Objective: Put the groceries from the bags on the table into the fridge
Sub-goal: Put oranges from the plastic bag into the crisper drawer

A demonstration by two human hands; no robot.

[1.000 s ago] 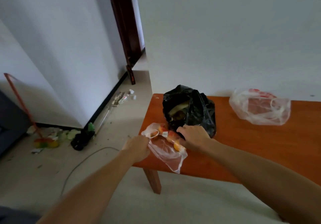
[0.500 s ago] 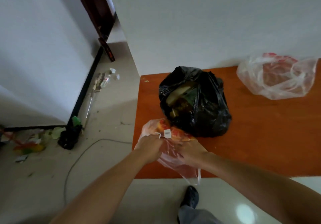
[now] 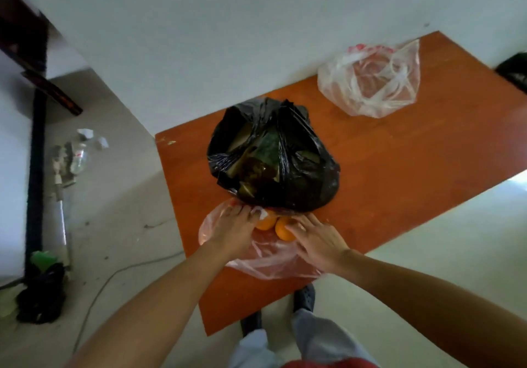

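On the tabletop [image 3: 399, 185], the nearest bag [image 3: 273, 265] lies toward the near-left corner, reaching the near edge, with two fruits [image 3: 283, 233] side by side in it. My left hand [image 3: 233, 233] lies on its left part and my right hand [image 3: 316, 243] on its right. A second bag [image 3: 308, 185] sits just behind, touching it. A third bag [image 3: 368, 88] lies by the far edge, well to the right.

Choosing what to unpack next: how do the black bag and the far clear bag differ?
The black bag is opaque and bulging; the far clear bag is see-through and slack. The black bag's mouth gapes open; the clear bag's handles lie loosely collapsed. Both rest on the orange table.
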